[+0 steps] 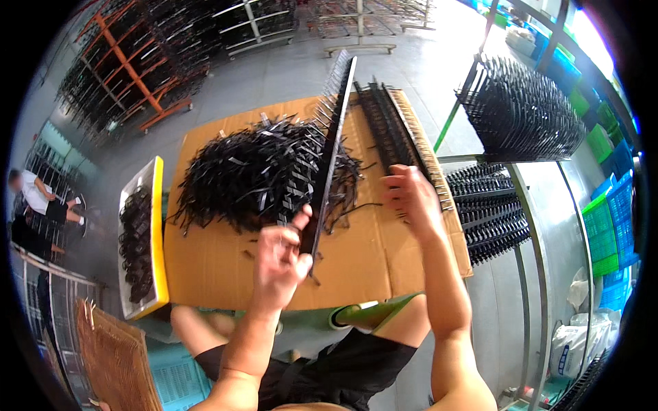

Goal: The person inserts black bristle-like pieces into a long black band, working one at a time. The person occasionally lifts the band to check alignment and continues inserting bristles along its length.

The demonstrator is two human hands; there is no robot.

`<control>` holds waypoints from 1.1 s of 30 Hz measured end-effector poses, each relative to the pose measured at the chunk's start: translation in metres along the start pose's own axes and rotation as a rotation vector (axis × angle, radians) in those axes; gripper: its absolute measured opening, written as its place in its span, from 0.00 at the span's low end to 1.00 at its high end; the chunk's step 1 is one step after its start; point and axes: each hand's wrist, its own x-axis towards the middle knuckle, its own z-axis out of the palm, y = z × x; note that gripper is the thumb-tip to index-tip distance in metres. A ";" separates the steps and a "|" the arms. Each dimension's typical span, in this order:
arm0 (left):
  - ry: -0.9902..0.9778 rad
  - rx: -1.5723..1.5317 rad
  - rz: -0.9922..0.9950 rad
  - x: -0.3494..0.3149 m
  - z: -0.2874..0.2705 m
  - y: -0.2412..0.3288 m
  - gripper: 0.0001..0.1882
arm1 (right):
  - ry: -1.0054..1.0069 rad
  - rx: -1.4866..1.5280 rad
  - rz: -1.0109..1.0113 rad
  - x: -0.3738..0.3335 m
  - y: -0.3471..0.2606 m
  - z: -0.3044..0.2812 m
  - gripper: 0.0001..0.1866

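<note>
My left hand (277, 264) is closed around the lower end of a long black bar (329, 161), which carries a row of thin pins or hooks along its left side. The bar slants up and away over a heap of short black strips (240, 175) on a cardboard-covered table (343, 281). My right hand (415, 198) hovers at the table's right side, close to several similar bars (391, 123) lying side by side. Its fingers are bent and smeared by motion, so whether they hold anything is unclear.
A white tray with a yellow edge (162, 233), containing dark pieces, stands left of the table. Metal racks of black bars (521, 109) stand at the right, with blue and green crates (603, 233) beyond. Another person (38, 195) sits far left. An orange rack (127, 61) stands behind.
</note>
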 end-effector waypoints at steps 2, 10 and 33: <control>-0.104 0.043 -0.002 -0.049 -0.025 0.023 0.22 | -0.108 0.419 0.165 -0.012 0.012 0.069 0.30; -0.025 0.455 -0.126 -0.197 -0.212 0.067 0.08 | 0.043 0.414 0.166 -0.125 0.091 0.179 0.06; 0.215 0.976 -0.558 -0.164 -0.333 -0.019 0.09 | -0.795 -1.885 -0.226 -0.025 0.175 0.187 0.10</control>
